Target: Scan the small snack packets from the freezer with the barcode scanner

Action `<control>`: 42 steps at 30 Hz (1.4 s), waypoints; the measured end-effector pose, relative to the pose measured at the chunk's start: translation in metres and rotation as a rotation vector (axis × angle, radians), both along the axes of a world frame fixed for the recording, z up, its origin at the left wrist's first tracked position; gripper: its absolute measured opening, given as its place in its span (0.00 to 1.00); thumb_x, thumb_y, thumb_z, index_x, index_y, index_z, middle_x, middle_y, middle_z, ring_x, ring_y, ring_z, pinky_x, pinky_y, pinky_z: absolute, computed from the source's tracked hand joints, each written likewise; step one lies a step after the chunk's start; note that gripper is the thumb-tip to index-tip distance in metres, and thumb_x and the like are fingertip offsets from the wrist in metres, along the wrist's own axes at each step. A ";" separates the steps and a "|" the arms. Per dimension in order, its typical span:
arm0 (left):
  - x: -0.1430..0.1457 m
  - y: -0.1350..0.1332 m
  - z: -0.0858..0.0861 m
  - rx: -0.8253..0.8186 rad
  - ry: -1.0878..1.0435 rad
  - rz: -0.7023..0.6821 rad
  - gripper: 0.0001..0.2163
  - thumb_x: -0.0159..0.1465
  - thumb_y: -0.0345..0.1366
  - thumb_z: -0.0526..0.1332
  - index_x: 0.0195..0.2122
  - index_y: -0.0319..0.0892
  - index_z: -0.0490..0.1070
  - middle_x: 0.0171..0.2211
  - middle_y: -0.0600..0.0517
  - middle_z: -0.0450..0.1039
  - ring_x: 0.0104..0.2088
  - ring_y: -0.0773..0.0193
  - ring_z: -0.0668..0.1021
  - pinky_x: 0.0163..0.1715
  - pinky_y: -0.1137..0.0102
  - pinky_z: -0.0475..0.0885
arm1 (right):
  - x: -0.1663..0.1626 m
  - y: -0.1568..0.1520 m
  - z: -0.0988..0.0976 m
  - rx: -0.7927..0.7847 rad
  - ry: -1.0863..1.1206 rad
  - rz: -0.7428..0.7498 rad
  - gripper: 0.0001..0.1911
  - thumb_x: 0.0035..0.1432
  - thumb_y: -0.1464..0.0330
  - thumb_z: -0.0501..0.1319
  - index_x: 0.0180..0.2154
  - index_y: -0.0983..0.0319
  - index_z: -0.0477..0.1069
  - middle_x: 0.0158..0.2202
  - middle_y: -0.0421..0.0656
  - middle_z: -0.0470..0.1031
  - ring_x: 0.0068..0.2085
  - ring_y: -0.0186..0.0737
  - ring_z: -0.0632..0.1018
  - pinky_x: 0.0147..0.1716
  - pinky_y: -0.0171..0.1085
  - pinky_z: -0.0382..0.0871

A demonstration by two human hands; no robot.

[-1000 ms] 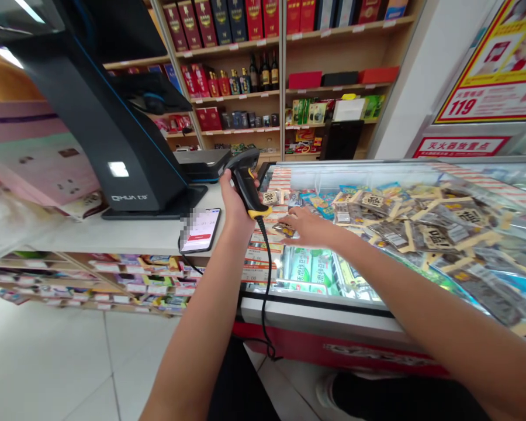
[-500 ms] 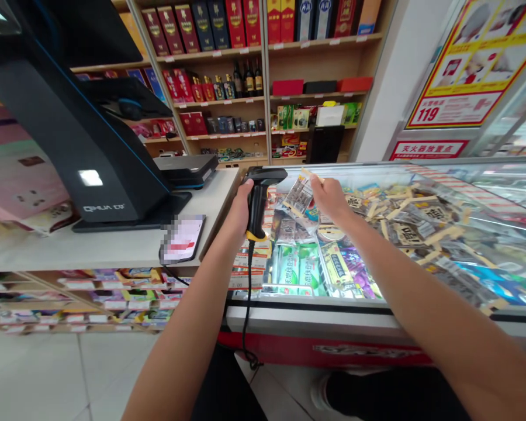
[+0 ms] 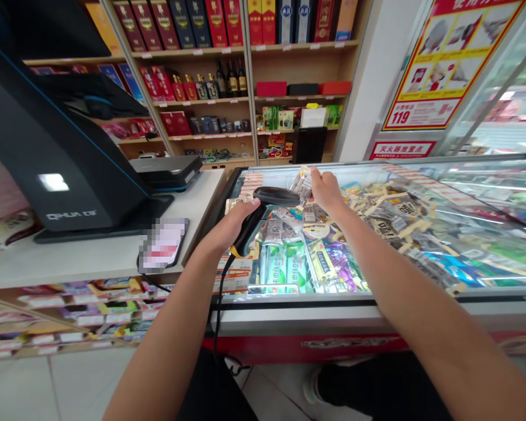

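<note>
My left hand [image 3: 232,225] is closed around the handle of a black barcode scanner [image 3: 276,196] with a yellow-edged base and a hanging black cable. Its head points right, toward a clear-and-brown printed ice pop wrapper [image 3: 302,183]. That packet is pinched at its upper end by my right hand [image 3: 326,190], above the glass-topped freezer [image 3: 289,316]. A small printed packet [image 3: 237,202] shows just behind my left hand; whether the hand touches it I cannot tell. Green ice pop packs [image 3: 286,266] lie in the freezer below.
To the left, a white counter [image 3: 92,257] carries a dark checkout terminal [image 3: 61,146], a black scale [image 3: 169,169] and a phone [image 3: 164,244]. More brown packets [image 3: 390,219] fill the freezer at right. Shelves with boxes and bottles [image 3: 232,76] stand behind.
The scanner has tilted and its head has come lower, nearer the ice pop packet. The view has shifted, and the small packet behind my left hand has come into sight.
</note>
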State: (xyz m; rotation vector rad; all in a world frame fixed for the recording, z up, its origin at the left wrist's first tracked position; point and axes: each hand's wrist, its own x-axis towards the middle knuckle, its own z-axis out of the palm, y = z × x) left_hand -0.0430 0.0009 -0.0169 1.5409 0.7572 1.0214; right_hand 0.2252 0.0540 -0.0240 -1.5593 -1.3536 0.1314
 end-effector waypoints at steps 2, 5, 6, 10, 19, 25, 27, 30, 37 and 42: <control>0.001 -0.002 0.001 0.017 0.001 0.013 0.27 0.60 0.61 0.64 0.45 0.42 0.83 0.43 0.47 0.85 0.49 0.48 0.82 0.56 0.61 0.72 | 0.000 -0.001 0.000 -0.001 0.006 0.002 0.29 0.71 0.50 0.47 0.19 0.55 0.60 0.19 0.48 0.68 0.36 0.55 0.79 0.37 0.44 0.71; 0.002 -0.005 0.003 0.014 -0.011 0.012 0.26 0.60 0.60 0.65 0.43 0.42 0.83 0.41 0.47 0.85 0.48 0.49 0.82 0.57 0.61 0.72 | -0.002 -0.003 0.002 -0.001 0.003 -0.014 0.29 0.72 0.53 0.48 0.19 0.55 0.59 0.19 0.46 0.67 0.34 0.53 0.79 0.35 0.42 0.69; 0.002 -0.006 0.003 0.009 -0.014 0.010 0.25 0.60 0.60 0.65 0.42 0.42 0.83 0.40 0.47 0.85 0.46 0.50 0.83 0.56 0.62 0.73 | -0.003 -0.004 0.004 -0.005 -0.005 -0.020 0.29 0.72 0.54 0.48 0.18 0.55 0.59 0.19 0.46 0.66 0.33 0.51 0.78 0.35 0.42 0.68; 0.005 -0.006 0.005 -0.054 -0.061 0.037 0.21 0.60 0.56 0.66 0.36 0.41 0.81 0.30 0.49 0.83 0.34 0.57 0.82 0.42 0.67 0.77 | -0.001 -0.010 0.013 -0.022 -0.097 -0.046 0.31 0.73 0.56 0.48 0.16 0.55 0.58 0.17 0.44 0.65 0.28 0.47 0.76 0.34 0.41 0.65; 0.000 0.007 0.023 -0.158 -0.401 0.311 0.24 0.66 0.58 0.54 0.31 0.40 0.74 0.21 0.53 0.70 0.14 0.69 0.68 0.12 0.73 0.62 | 0.059 -0.036 0.038 -0.316 -0.328 -0.338 0.22 0.57 0.48 0.68 0.30 0.61 0.76 0.33 0.53 0.78 0.36 0.50 0.75 0.35 0.45 0.62; -0.008 0.013 0.026 -0.129 -0.607 0.449 0.26 0.68 0.60 0.52 0.30 0.41 0.72 0.21 0.53 0.69 0.15 0.70 0.69 0.13 0.74 0.64 | -0.004 -0.028 0.031 -0.129 -0.406 -0.097 0.15 0.65 0.54 0.63 0.43 0.58 0.76 0.39 0.48 0.80 0.39 0.47 0.78 0.38 0.43 0.68; -0.008 0.014 0.025 -0.136 -0.633 0.460 0.26 0.68 0.59 0.51 0.30 0.41 0.71 0.21 0.54 0.68 0.14 0.70 0.68 0.13 0.74 0.64 | -0.046 -0.016 0.016 -0.142 -0.512 0.178 0.18 0.66 0.54 0.61 0.47 0.59 0.77 0.42 0.49 0.81 0.41 0.49 0.80 0.41 0.44 0.71; -0.008 0.014 0.024 -0.151 -0.648 0.465 0.25 0.68 0.60 0.51 0.31 0.42 0.71 0.21 0.55 0.67 0.13 0.71 0.67 0.12 0.75 0.62 | -0.099 0.009 -0.012 -0.080 -0.791 0.441 0.26 0.65 0.56 0.64 0.61 0.60 0.72 0.59 0.53 0.75 0.59 0.57 0.75 0.57 0.50 0.69; -0.010 0.013 0.024 -0.215 -0.642 0.447 0.25 0.70 0.58 0.48 0.31 0.42 0.70 0.20 0.55 0.67 0.13 0.71 0.67 0.12 0.74 0.62 | -0.138 0.062 -0.045 -0.197 -0.778 0.471 0.35 0.66 0.54 0.62 0.69 0.61 0.62 0.71 0.53 0.63 0.69 0.59 0.64 0.67 0.55 0.56; -0.012 0.011 0.021 -0.235 -0.578 0.448 0.25 0.70 0.58 0.48 0.36 0.42 0.72 0.22 0.55 0.70 0.17 0.70 0.70 0.18 0.74 0.66 | -0.134 0.035 -0.040 -0.215 -0.838 0.452 0.29 0.64 0.51 0.62 0.58 0.63 0.71 0.58 0.57 0.74 0.60 0.62 0.73 0.55 0.53 0.68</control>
